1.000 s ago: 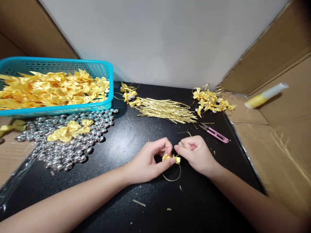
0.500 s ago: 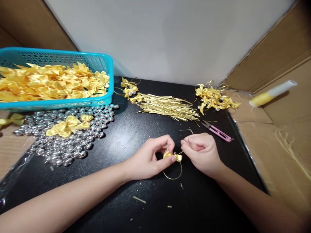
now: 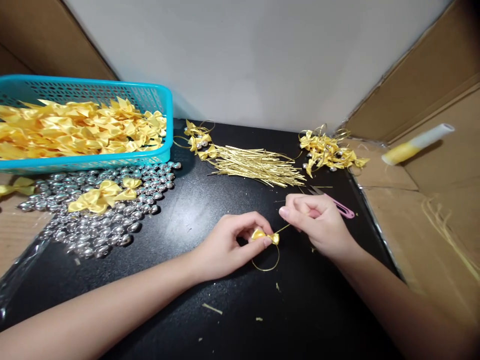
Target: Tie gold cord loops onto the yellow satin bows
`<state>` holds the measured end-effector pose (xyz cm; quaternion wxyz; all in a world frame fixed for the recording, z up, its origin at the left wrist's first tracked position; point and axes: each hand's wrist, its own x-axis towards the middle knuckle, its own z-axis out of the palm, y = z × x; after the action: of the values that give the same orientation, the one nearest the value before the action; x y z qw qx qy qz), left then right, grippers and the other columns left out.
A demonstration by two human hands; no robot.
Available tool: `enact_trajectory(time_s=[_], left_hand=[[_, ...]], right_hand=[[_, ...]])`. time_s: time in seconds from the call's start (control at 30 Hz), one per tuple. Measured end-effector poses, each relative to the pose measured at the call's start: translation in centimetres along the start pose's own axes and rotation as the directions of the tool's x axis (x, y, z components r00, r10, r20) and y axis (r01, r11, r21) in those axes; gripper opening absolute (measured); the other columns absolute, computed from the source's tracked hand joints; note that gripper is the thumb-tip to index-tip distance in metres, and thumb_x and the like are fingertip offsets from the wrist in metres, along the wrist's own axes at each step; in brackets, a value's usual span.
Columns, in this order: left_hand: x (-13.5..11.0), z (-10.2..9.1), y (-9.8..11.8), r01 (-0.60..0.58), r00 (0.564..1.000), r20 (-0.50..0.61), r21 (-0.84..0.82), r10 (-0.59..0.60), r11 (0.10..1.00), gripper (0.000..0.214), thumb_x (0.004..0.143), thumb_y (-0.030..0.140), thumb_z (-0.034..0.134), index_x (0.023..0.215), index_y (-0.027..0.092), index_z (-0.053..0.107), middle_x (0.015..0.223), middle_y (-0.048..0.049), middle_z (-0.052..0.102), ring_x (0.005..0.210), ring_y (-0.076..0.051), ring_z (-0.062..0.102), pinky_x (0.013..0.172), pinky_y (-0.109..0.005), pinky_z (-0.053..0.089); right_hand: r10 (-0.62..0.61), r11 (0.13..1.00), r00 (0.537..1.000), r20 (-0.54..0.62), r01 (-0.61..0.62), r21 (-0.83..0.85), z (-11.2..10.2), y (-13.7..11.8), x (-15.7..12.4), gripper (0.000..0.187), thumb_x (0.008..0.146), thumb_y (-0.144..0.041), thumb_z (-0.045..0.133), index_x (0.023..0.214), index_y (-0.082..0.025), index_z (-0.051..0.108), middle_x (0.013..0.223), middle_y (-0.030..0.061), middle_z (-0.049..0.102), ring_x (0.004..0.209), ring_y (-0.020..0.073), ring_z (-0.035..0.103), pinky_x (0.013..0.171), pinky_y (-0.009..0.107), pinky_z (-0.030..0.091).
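Note:
My left hand pinches a yellow satin bow between thumb and fingers, low over the black tabletop. From the bow a loop of gold cord hangs down toward me. My right hand, closed, grips the cord's other stretch, which runs taut from the bow up to its fingers. Just behind that hand lie pink thread snips, partly covered by it. What sits behind the bow is hidden by my left fingers.
A turquoise basket full of yellow bows stands back left, with silver beads and a few loose bows before it. Gold cord lengths lie mid-back between two piles of bow-and-bead loops. Cardboard walls rise at the sides.
My right hand has moved slightly up and right and turned, drawing the cord out longer from the bow. It now covers more of the snips. My left hand keeps the bow pinched.

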<state>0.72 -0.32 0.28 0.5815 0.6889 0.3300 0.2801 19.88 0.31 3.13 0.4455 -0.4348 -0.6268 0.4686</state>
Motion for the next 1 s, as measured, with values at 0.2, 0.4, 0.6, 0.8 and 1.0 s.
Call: enact_trajectory(time_s=[0.2, 0.4, 0.6, 0.8, 1.0], left_hand=[[-0.01, 0.07, 0.14, 0.049, 0.999, -0.012, -0.068, -0.05, 0.996, 0.013, 0.082, 0.026, 0.069, 0.084, 0.014, 0.063, 0.069, 0.0008, 0.061, 0.06, -0.009, 0.052, 0.058, -0.02, 0.046], [-0.04, 0.15, -0.11, 0.06, 0.998, -0.021, -0.095, -0.062, 0.994, 0.017, 0.078, 0.026, 0.073, 0.084, 0.014, 0.064, 0.071, -0.0002, 0.064, 0.062, -0.01, 0.056, 0.059, -0.021, 0.048], [-0.01, 0.08, 0.23, 0.026, 0.999, -0.034, -0.094, -0.03, 0.995, 0.01, 0.084, 0.023, 0.066, 0.083, 0.014, 0.062, 0.07, 0.0009, 0.059, 0.061, -0.008, 0.051, 0.058, -0.019, 0.045], [-0.04, 0.1, 0.02, 0.038, 0.998, -0.043, -0.095, -0.042, 0.995, 0.014, 0.087, 0.026, 0.061, 0.081, 0.015, 0.056, 0.069, 0.0009, 0.056, 0.06, -0.009, 0.049, 0.057, -0.02, 0.044], [-0.07, 0.08, -0.05, 0.003, 0.999, -0.038, -0.063, -0.006, 0.998, 0.01, 0.088, 0.022, 0.061, 0.087, 0.017, 0.051, 0.069, 0.0039, 0.052, 0.059, -0.007, 0.047, 0.054, -0.018, 0.04]], right_hand=[[-0.001, 1.0, 1.0, 0.023, 0.0, 0.023, 0.03, -0.06, 0.07, 0.059, 0.084, -0.034, 0.065, 0.047, -0.019, 0.022, 0.051, -0.0053, 0.033, 0.048, 0.0077, 0.033, 0.048, 0.025, 0.028], [0.009, 0.998, 1.0, 0.004, -0.009, 0.055, 0.06, 0.11, 0.0, 0.058, 0.083, -0.029, 0.066, 0.047, -0.019, 0.022, 0.05, -0.006, 0.033, 0.048, 0.0071, 0.032, 0.048, 0.024, 0.027], [0.031, 0.989, 0.999, 0.028, -0.034, 0.147, 0.11, 0.27, -0.31, 0.05, 0.084, -0.026, 0.066, 0.046, -0.017, 0.033, 0.063, -0.0004, 0.055, 0.051, 0.0073, 0.047, 0.052, 0.024, 0.037], [0.178, 0.881, 0.951, 0.254, -0.268, 0.389, 0.26, 0.07, -0.5, 0.042, 0.088, -0.044, 0.061, 0.064, -0.021, 0.035, 0.063, -0.0011, 0.061, 0.043, 0.0087, 0.051, 0.043, 0.022, 0.035], [0.176, 0.898, 0.969, 0.171, -0.23, 0.376, 0.78, 0.44, -0.63, 0.045, 0.09, -0.048, 0.056, 0.06, -0.02, 0.036, 0.054, -0.0074, 0.031, 0.049, 0.0079, 0.027, 0.047, 0.023, 0.025]])
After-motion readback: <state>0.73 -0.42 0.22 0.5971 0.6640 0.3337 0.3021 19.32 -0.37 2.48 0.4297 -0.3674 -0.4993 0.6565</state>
